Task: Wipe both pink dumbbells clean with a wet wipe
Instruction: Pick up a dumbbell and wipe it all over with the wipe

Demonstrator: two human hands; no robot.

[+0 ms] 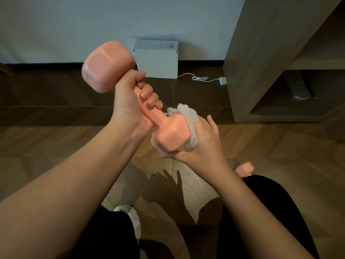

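nearby, left hand [130, 107] fisted on dumbbell [110, 66], right hand [201, 144] presses wipe [188, 113]; second dumbbell [244, 169] behind knee.

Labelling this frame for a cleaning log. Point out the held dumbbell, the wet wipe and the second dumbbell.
held dumbbell [149, 113]: head view, on the bare handle below the left hand.
wet wipe [189, 113]: head view, on the bunched white fold above the lower head.
second dumbbell [244, 168]: head view, on the pink head beside the right knee.

The wooden floor [56, 143] carries a white box [156, 60] standing against the wall, with its white cable and plug [223, 80] lying beside it. A second pink dumbbell [243, 169] rests near the person's knee.
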